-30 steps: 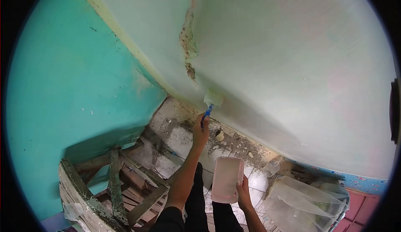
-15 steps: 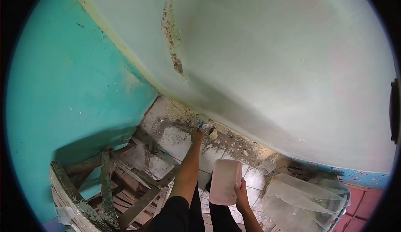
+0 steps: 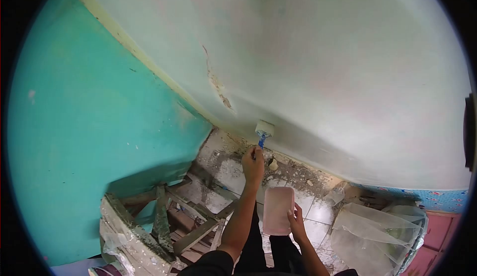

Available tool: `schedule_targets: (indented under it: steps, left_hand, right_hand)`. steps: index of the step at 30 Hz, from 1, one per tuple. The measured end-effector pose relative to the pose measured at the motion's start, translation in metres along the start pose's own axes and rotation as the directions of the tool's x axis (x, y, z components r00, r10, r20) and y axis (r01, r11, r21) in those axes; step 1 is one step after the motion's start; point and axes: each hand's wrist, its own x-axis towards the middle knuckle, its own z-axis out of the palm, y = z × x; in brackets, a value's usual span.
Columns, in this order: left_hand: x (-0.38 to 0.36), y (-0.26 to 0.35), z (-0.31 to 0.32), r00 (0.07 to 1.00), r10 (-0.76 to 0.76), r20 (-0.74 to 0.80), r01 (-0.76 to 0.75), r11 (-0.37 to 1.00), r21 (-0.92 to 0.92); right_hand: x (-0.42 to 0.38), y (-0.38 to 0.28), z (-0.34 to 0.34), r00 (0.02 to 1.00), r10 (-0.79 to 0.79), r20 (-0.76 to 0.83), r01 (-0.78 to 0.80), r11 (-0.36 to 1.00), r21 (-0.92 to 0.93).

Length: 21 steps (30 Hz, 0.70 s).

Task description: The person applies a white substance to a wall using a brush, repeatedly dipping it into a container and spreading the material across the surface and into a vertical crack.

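Half a second ago the brush was down at the foot of the wall among the rubble; now the left hand [image 3: 252, 159] is raising it again, fingers wrapped tight around the blue handle, so that the paintbrush [image 3: 263, 129] is pressing its wide, pale, paint-loaded bristles against the pale green wall [image 3: 348, 67] just above the floor line. One brush is showing, short and flat, its handle mottled blue and white. The right hand [image 3: 297, 221] is clasping one rectangular plastic tub [image 3: 278, 210] by its right edge; the tub is pinkish-white, smooth, with rounded corners, and is sitting near the person's dark-trousered legs, below and a little right of the brush. Two walls are meeting at a corner: the left one [image 3: 89, 127] is wearing a flat, saturated turquoise coat speckled with small chips, while the pale one is looking chalky and streaked, with one ragged crack [image 3: 218, 89] of flaked plaster running down towards the brush. Along the base, the tiled floor [image 3: 318, 211] is lying dusty, strewn with grey crumbs and lumps of fallen plaster. One rough wooden frame [image 3: 164, 221], paint-crusted and splintery, is leaning at lower left, and one crumpled sheet of clear plastic [image 3: 377, 231] is bunching at lower right.
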Motion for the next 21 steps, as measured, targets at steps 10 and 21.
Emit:
schedule_targets:
  steps: [10, 21]
  left_hand:
    - [-0.026, 0.166, -0.040, 0.952, 0.302, -0.047, -0.303, 0.913, -0.272]
    - [0.029, -0.148, -0.029, 0.986, -0.143, -0.089, 0.153, 0.982, 0.113]
  right_hand:
    - [-0.034, -0.078, -0.014, 0.993, -0.117, 0.027, 0.117, 0.993, 0.007]
    - [-0.055, -0.109, -0.052, 0.989, -0.144, -0.037, 0.143, 0.989, -0.023]
